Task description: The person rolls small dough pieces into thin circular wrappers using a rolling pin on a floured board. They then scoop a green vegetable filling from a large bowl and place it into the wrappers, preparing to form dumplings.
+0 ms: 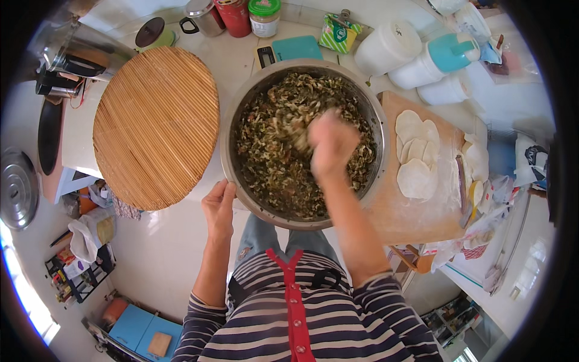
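A large stainless steel bowl [230, 135] stands in front of me, filled with chopped leafy vegetable mixture [276, 167]. My left hand [219, 203] pinches the bowl's near left rim between thumb and fingers. Over the right half of the mixture is my right hand [332, 145], blurred by motion, with its fingers curled in. Whether it grips a utensil or some of the mixture is hidden by the blur. Right of the bowl, several thin round dough wrappers [414, 178] overlap on a floured wooden board [407, 221].
A round slatted tray [156, 129] lies left of the bowl. Behind stand a kitchen scale [296, 47], a green-lidded jar [264, 20], a red canister [233, 18] and white containers [386, 47]. A rolling pin [461, 183] and plastic bags [493, 199] edge the board's right side.
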Motion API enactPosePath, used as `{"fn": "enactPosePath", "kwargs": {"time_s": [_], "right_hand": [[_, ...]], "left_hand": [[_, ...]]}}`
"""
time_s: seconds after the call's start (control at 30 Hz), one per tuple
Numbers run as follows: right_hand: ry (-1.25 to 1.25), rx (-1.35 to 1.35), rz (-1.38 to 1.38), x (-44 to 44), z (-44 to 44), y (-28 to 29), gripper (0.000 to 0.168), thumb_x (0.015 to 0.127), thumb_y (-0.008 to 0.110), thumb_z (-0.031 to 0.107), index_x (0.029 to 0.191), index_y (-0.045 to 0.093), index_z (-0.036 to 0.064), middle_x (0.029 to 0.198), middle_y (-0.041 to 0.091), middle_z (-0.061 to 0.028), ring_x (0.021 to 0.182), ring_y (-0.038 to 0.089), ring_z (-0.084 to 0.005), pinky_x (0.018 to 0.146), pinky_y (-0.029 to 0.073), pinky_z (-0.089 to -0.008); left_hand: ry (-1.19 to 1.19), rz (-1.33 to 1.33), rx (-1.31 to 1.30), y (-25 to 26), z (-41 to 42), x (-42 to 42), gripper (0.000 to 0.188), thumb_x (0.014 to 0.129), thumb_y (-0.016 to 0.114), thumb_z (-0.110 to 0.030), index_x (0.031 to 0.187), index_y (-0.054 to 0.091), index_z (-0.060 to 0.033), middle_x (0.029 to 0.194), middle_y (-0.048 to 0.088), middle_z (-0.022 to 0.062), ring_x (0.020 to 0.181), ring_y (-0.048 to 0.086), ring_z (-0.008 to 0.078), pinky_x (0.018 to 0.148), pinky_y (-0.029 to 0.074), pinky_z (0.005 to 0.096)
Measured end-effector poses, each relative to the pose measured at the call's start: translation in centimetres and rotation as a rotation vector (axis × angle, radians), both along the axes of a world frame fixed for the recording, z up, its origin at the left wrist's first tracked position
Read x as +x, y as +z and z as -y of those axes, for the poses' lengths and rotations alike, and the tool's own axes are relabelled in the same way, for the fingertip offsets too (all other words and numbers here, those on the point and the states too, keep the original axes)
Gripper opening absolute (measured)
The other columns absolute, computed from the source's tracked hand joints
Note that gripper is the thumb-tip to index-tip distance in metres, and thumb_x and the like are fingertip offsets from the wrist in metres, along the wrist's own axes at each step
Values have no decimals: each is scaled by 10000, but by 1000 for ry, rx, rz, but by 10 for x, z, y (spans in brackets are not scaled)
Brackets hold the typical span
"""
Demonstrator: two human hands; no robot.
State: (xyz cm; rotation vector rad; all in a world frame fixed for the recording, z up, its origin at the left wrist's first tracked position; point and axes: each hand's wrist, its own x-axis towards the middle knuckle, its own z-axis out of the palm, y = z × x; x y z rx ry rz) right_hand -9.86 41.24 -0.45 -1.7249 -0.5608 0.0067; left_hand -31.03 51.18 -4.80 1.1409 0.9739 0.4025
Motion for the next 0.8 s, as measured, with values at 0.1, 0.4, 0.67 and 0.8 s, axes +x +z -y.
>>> {"fn": "enactPosePath", "kwargs": {"time_s": [0.1,0.4,0.67,0.8], "right_hand": [[318,356,54,-52,43,-13,441,934,394,218,515,309,109,443,374,-14,387,329,-150,393,239,-281],[238,135,134,-44,7,4,318,822,457,145,527,355,81,502,369,-46,424,330,-176,417,258,-294],[345,-281,51,-37,95,31,127,767,659,5,892,645,16,771,520,-82,640,529,-189,572,425,-271],[316,-260,110,-43,108,50,138,790,642,13,928,645,2,809,561,-92,680,561,-185,585,432,-255]], "left_hand": [[21,16,-12,-3,0,-1,218,879,583,-94,1019,615,69,840,574,-9,772,491,70,710,401,214],[10,-5,22,-5,-1,-1,275,874,599,-141,1053,613,68,857,609,11,789,511,82,736,411,223],[-59,47,48,-14,-6,-5,263,873,584,-133,1043,618,65,850,616,21,772,517,87,723,416,230],[-98,26,97,-24,-13,-5,255,885,575,-135,1036,618,66,859,636,34,741,536,93,713,427,239]]}}
